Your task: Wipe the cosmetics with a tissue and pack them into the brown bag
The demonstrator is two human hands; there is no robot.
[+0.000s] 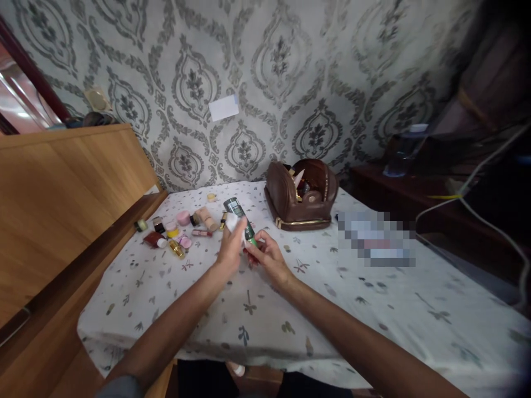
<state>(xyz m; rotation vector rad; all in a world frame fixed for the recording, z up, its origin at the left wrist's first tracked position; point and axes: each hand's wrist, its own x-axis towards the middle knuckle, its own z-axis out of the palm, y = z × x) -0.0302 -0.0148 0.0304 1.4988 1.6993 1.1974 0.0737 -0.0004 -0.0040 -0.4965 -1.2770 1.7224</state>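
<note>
Over the middle of the cloth-covered table, my left hand (233, 247) is closed on a crumpled white tissue (232, 222), which lies against a dark green bottle (250, 231). My right hand (266, 255) has its fingers closed around the lower end of that bottle, near a bright green part. A dark cylindrical container (234, 206) shows just beyond my hands. To their left are several small cosmetics, among them a pink jar (183, 218), a beige tube (206, 219), a red tube (155, 239) and a gold bottle (176, 249).
An open brown bag (302, 207) stands at the back of the table (257, 309), right of my hands. A blurred-out flat item (375, 237) lies further right. Wooden furniture (74, 204) borders the left side; a clear bottle (406, 149) and cables are at right.
</note>
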